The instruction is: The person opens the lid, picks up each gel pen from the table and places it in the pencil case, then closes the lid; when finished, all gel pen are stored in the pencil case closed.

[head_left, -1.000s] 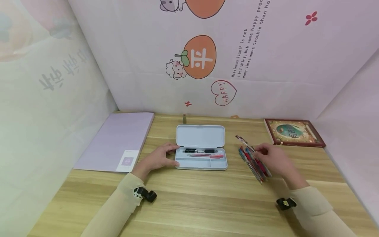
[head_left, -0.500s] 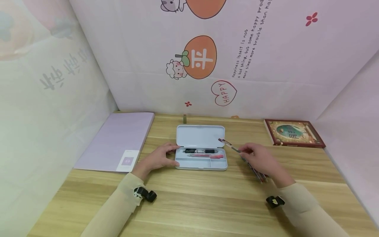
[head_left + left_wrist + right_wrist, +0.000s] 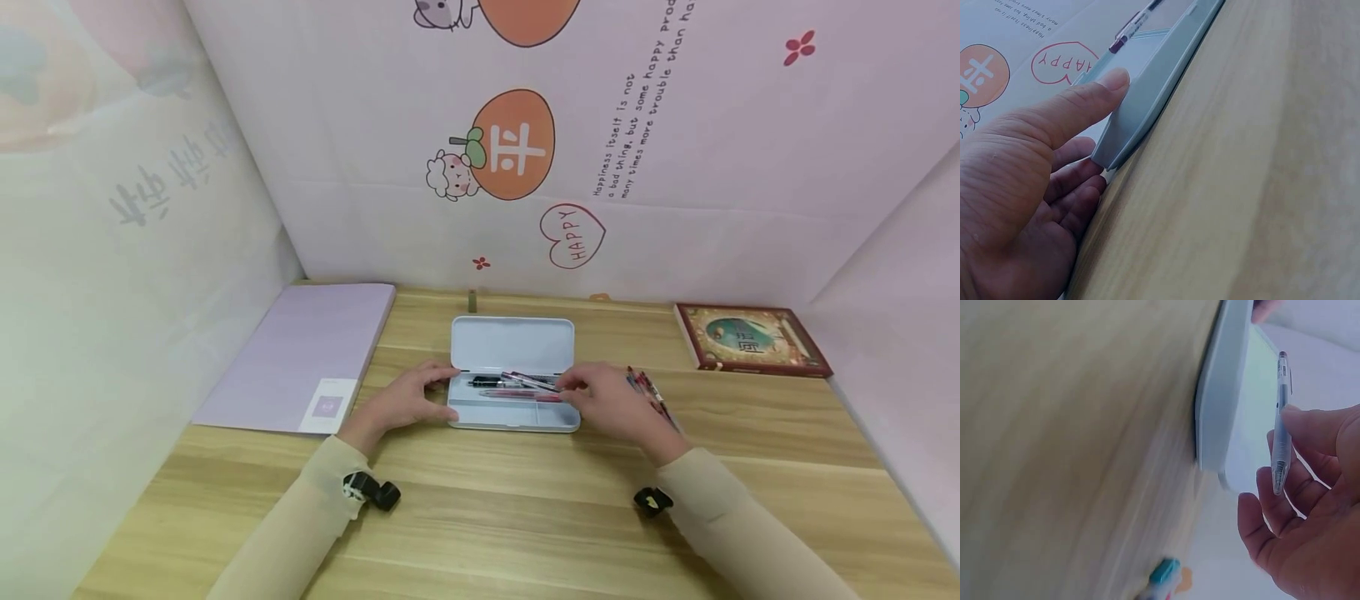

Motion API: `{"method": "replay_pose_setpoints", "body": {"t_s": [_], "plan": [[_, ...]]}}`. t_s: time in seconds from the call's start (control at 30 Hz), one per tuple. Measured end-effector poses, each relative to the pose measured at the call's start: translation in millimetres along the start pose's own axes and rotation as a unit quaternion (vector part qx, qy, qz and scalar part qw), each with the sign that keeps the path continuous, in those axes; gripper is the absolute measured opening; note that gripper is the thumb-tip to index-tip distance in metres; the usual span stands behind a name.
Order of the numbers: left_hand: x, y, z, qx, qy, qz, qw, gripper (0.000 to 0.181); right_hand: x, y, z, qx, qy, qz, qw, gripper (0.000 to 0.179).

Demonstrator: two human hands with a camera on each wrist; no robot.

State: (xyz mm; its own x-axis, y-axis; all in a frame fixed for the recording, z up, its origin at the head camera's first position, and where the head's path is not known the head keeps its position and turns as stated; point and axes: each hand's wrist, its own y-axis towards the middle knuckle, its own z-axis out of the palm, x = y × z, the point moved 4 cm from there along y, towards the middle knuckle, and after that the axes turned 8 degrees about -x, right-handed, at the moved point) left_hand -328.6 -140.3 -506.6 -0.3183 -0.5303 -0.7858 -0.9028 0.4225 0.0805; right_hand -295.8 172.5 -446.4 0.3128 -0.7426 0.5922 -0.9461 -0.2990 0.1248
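A pale blue pencil case (image 3: 512, 343) lies with its lid up in the middle of the table. Its left end is held by my left hand (image 3: 405, 398), thumb at the front corner and fingers behind, as the left wrist view shows. Inside lie a black pen (image 3: 482, 382) and a pink pen (image 3: 495, 393). Between thumb and fingers my right hand (image 3: 615, 407) pinches a clear-barrelled pen with a dark end (image 3: 1282, 425), over the case's back compartment. More pens (image 3: 654, 396) lie in a bunch right of the case, partly hidden by that hand.
A lilac folder (image 3: 322, 333) lies flat at the left. At the back right is a book with a red-edged, ornate cover (image 3: 750, 337). White printed sheeting (image 3: 375, 225) rises behind the wooden table (image 3: 510, 517) and at both sides.
My right hand has carried the pen leftward from the bunch to above the pencil case. The left hand stays at the case's left end.
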Motion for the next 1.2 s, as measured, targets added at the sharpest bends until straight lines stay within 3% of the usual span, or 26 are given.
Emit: {"method": "replay_pose_setpoints", "body": {"t_s": [0.17,0.43,0.6,0.8,1.07,1.2], "plan": [[2.5,0.9,0.2,0.001,0.004,0.003,1.0,0.081,11,8.5,13,0.014,-0.017,-0.023,0.9995,0.008],[-1.1,0.9,0.5,0.004,0.009,0.002,0.9999,0.08,20,17.6,27,0.009,-0.089,-0.066,0.9938,0.007],[-0.8,0.9,0.5,0.003,0.008,0.004,1.0,0.08,24,22.9,29,0.011,-0.086,-0.072,0.9936,0.006],[-0.2,2.1,0.1,-0.001,0.007,0.002,1.0,0.079,23,31.7,32,0.027,-0.082,-0.067,0.994,0.004],[-2.2,3.3,-0.7,-0.003,0.009,0.012,0.9999,0.08,18,37.6,34,0.053,-0.062,-0.021,0.9965,0.006],[-2.0,0.9,-0.9,0.002,0.013,0.012,0.9998,0.08,18,36.2,36,0.059,-0.055,-0.023,0.9965,0.004]]}}
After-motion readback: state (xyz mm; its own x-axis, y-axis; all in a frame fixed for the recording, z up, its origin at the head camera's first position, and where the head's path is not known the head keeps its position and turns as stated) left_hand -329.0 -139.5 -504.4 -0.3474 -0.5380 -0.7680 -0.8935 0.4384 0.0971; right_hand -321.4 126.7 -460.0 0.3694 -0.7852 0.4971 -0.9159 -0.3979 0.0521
